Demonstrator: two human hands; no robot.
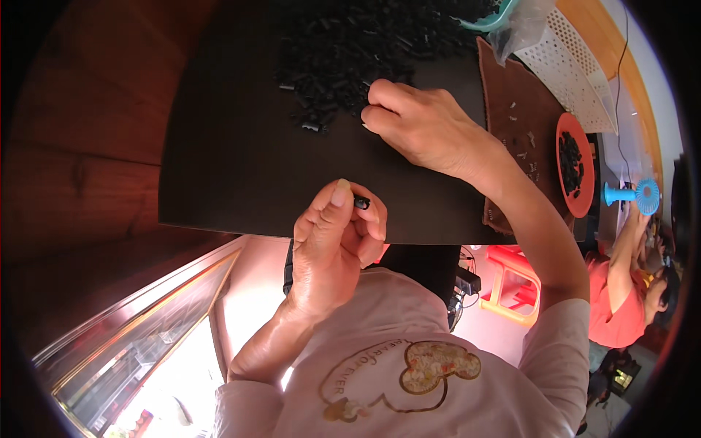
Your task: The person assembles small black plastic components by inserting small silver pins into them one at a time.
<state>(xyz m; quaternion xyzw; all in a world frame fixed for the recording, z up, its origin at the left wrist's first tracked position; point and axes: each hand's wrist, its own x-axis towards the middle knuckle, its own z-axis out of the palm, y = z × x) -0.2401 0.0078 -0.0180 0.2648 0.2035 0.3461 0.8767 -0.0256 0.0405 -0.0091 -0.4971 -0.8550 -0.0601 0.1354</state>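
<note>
My left hand (325, 244) is near the table's front edge, its thumb and forefinger pinching a small black tube-like piece (362, 203). One end of that piece shows an opening. My right hand (434, 130) is at the lower right side of a big heap of small black pieces (343, 55) on the dark table (241, 171). Its fingers are curled together with the tips turned toward the heap. Whatever those fingertips hold is hidden. A few loose pieces with shiny grey sides, such as one short piece (312, 127), lie at the heap's near edge.
To the right lies a brown cloth (504, 102) with pale scraps. Beyond it stand an orange-red bowl (580, 197) of black pieces, a white perforated basket (566, 69) and a small blue fan (646, 197). A teal container (489, 22) is at the back. Another person (621, 303) is at far right.
</note>
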